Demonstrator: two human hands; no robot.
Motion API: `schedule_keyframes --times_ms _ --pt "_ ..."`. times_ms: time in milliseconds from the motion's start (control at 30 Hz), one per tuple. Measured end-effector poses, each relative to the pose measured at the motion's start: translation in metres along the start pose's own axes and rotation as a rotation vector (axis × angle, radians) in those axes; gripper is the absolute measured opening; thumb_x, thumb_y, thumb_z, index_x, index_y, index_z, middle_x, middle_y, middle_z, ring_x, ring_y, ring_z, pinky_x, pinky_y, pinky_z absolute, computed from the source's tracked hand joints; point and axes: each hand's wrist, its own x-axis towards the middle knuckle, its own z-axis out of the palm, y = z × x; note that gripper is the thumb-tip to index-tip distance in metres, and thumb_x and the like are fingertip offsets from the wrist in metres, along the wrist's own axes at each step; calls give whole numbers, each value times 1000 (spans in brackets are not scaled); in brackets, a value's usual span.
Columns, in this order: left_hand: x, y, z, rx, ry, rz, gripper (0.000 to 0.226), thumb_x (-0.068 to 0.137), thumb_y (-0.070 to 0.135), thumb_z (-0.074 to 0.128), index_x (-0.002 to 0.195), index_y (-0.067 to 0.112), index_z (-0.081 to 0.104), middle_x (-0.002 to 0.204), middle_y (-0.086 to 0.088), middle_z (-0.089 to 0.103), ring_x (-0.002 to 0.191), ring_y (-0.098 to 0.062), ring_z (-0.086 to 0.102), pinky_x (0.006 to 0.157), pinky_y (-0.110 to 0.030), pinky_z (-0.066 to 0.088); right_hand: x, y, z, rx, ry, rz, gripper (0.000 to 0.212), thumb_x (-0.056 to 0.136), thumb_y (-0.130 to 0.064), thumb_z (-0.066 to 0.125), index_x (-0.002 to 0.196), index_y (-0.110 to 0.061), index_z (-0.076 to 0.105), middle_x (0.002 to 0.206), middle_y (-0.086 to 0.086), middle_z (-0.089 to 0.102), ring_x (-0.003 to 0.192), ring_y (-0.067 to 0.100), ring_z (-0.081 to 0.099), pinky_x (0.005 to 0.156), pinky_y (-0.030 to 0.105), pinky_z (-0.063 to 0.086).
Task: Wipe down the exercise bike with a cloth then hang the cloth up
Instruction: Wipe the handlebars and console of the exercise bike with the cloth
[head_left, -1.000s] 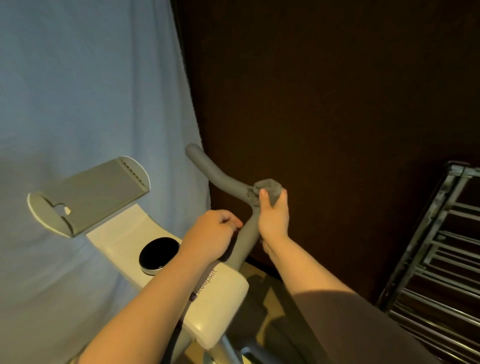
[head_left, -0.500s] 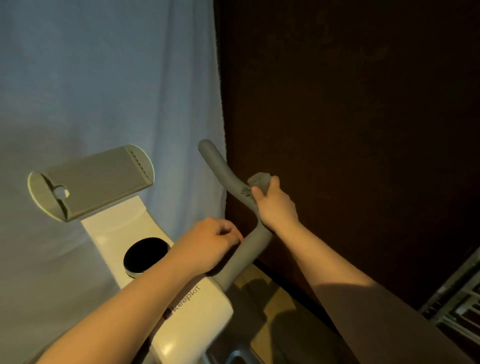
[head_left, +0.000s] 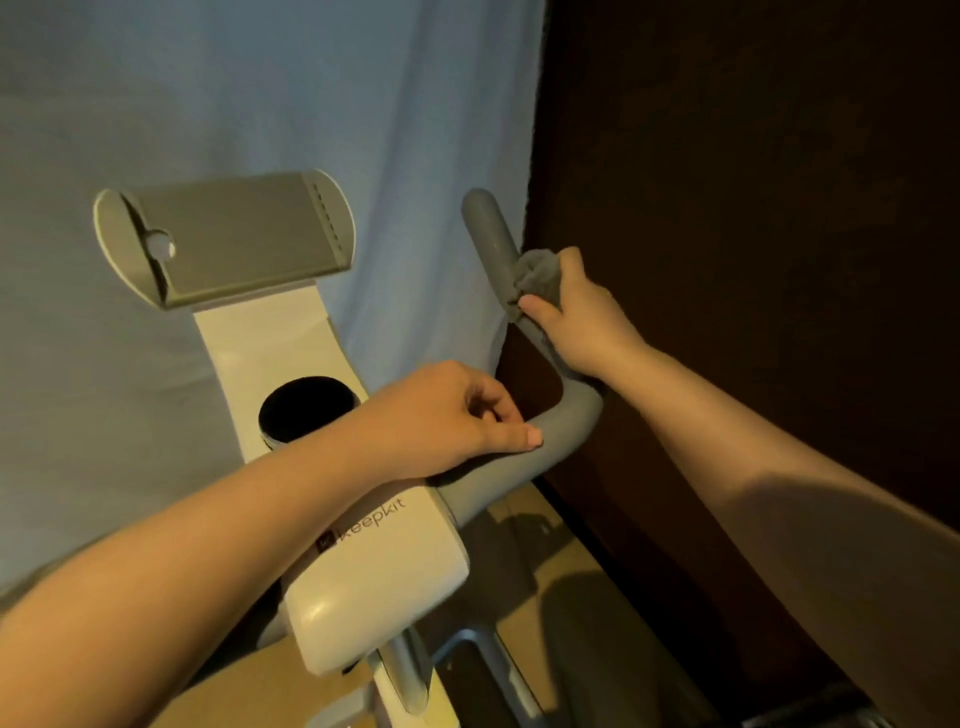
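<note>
dim, warm light | right side in deep shadow | edges bowed

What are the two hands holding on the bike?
The right hand grips the bunched cloth around the handlebar. The left hand holds the handlebar's lower bend.

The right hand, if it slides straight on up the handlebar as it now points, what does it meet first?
Probably only the bare upper stretch of the grey handlebar, up to its rounded end. The right hand grips the grey cloth around it; beyond hangs the blue curtain, depth unclear.
</note>
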Motion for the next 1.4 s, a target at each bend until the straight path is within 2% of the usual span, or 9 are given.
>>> schedule_keyframes --times_ms 200,333,500,600,700,967,1167,1300,1400 --pt "2 -1 -1 0 3 -29 31 72 61 69 84 33 74 69 10 62 66 -4 58 76 -38 52 49 -26 6 329 56 6 39 100 -26 51 131 -10 34 130 12 54 119 26 53 93 28 41" --pt "1 -2 0 15 -6 -21 30 73 62 69 84 34 72 70 10 64 70 -7 61 82 -45 54 24 -5 5 138 -68 -11 42 101 -30 47 132 -10 27 125 14 58 109 28 59 92 41 48" --pt "2 -1 -1 24 -11 -36 32 74 63 68 85 34 72 68 11 62 68 -5 59 79 -44 52 53 -24 3 330 -33 0 47 103 -31 43 140 -10 24 130 8 52 119 21 52 91 23 39" --pt "1 -1 0 28 -9 -32 31 74 63 68 86 34 72 68 10 61 66 -5 58 77 -43 53 57 -33 12 519 23 -10 41 102 -39 42 135 -17 31 125 2 53 114 15 53 94 25 42" --pt "1 -2 0 36 1 -38 30 74 63 68 86 35 71 64 16 58 63 0 54 76 -38 52 42 -15 10 366 -9 -31 32 100 -41 45 123 -20 37 118 1 58 106 15 58 83 27 45" --pt "1 0 -1 35 -2 -35 30 77 60 68 89 33 71 63 15 56 60 1 51 72 -34 50 77 -51 17 417 134 -16 27 101 -30 48 118 -15 35 110 1 57 104 20 59 91 35 49" --pt "3 -1 0 27 -2 -22 30 77 59 69 86 31 71 66 13 59 65 -3 55 77 -41 53 31 -20 15 -173 58 114 41 101 -42 42 125 -11 30 105 9 59 84 28 59 66 39 43" --pt "1 -2 0 38 0 -26 31 76 61 68 88 32 71 67 13 59 63 -2 54 74 -39 53 69 -55 14 112 154 65 39 101 -36 45 128 -11 32 121 13 56 100 26 59 78 41 49" --pt "1 -3 1 46 13 -19 31 77 61 67 89 33 71 66 13 58 61 -1 52 70 -35 51 70 -61 23 143 196 47 37 101 -33 46 126 -11 31 122 12 53 96 25 58 72 39 48"
